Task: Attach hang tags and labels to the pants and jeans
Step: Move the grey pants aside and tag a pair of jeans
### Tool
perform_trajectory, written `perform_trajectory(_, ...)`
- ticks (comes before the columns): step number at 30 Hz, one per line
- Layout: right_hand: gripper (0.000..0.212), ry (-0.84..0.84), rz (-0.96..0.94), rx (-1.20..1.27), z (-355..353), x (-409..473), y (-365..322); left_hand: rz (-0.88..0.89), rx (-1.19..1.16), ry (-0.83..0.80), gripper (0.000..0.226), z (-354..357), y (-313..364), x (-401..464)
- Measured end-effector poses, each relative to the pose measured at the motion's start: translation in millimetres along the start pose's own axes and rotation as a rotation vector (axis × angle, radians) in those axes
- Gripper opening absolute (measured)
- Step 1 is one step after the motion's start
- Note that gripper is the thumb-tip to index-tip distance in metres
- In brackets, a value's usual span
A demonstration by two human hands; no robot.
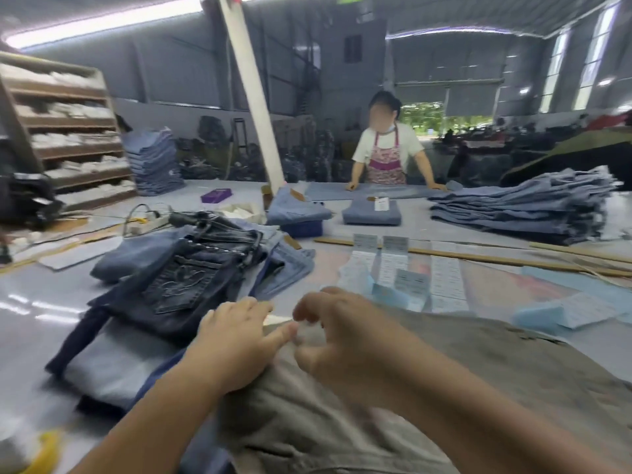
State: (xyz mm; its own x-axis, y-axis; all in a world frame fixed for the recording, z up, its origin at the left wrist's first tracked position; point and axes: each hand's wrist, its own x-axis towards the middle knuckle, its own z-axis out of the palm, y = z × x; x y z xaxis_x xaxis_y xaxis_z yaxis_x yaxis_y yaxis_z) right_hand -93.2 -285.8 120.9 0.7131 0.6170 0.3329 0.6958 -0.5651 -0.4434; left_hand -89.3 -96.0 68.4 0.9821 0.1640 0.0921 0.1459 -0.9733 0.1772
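Observation:
Grey-brown pants [427, 388] lie spread in front of me at the near table edge. My left hand [236, 340] rests flat on their upper edge, fingers stretched toward a small pale label [277, 319]. My right hand [338, 333] hovers just right of it with fingers curled and thumb and forefinger close together; blur hides whether it pinches anything. Sheets of white labels [444, 278] and blue-backed tag cards [407, 285] lie beyond my hands.
A pile of dark and light jeans [184, 275] sits to the left. Folded jeans [371, 212] and a tall stack [523, 210] lie farther back. A person in an apron [388, 152] stands across the table. A slanted white post [253, 97] rises mid-table. Shelves [68, 131] stand left.

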Motion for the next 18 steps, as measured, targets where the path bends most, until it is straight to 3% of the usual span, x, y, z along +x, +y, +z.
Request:
perform_trajectory(8,0.018,-0.242,0.042,-0.016,101.0,141.8,-33.0,-0.380,0.108,0.005,0.070,12.8,-117.3,19.3)
perform_trajectory(13,0.020,-0.284,0.243,0.059,151.6,210.8,-30.4,-0.500,0.075,0.031,0.072,42.0,-160.2,40.0)
perform_trajectory(18,0.021,-0.266,0.425,0.184,204.1,227.6,5.7,-0.597,-0.066,0.170,0.067,60.0,-180.3,66.6)
